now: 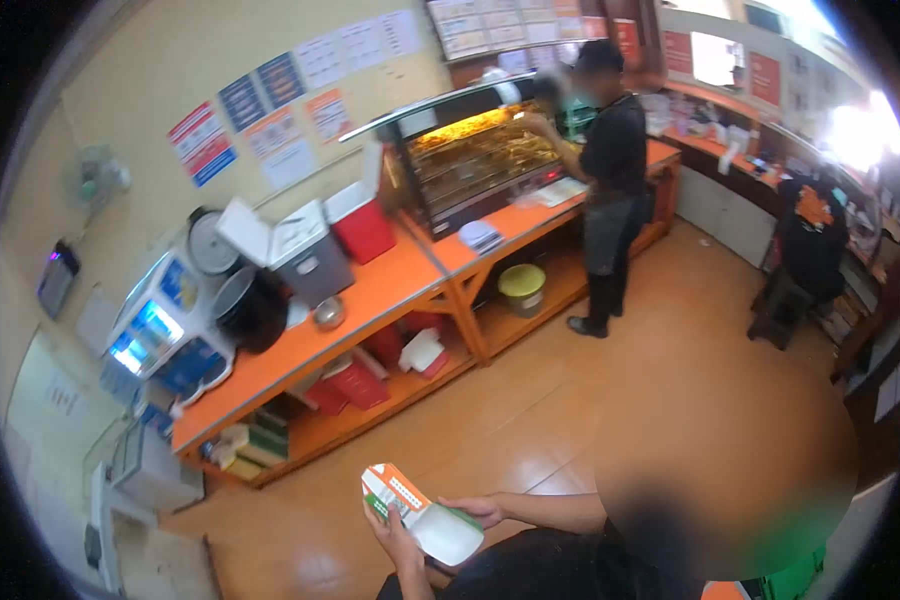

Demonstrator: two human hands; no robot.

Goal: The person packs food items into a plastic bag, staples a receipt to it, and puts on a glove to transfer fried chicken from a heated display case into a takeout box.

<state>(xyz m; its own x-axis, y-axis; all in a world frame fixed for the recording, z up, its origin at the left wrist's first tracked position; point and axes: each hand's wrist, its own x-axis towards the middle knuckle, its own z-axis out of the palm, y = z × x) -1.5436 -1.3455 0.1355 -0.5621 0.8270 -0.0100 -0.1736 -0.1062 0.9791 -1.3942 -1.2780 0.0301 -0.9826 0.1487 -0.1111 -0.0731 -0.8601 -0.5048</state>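
Observation:
An orange, white and green paper food box (420,518) is between my two hands at the bottom of the head view. Its printed side faces up on the left, and a plain white panel or inside shows on the right. My left hand (398,538) grips its left part, thumb laid across the print. At the upper right edge, the fingers of my right hand (478,508) are closed on the box, partly hidden behind it. Whether the box is fully folded, I cannot tell.
An orange counter (390,305) runs along the wall, bearing a lit food display case (490,160), a red cooler box (362,225) and a black pot (250,310). A person (610,180) stands at the case. A large blurred patch hides the lower right.

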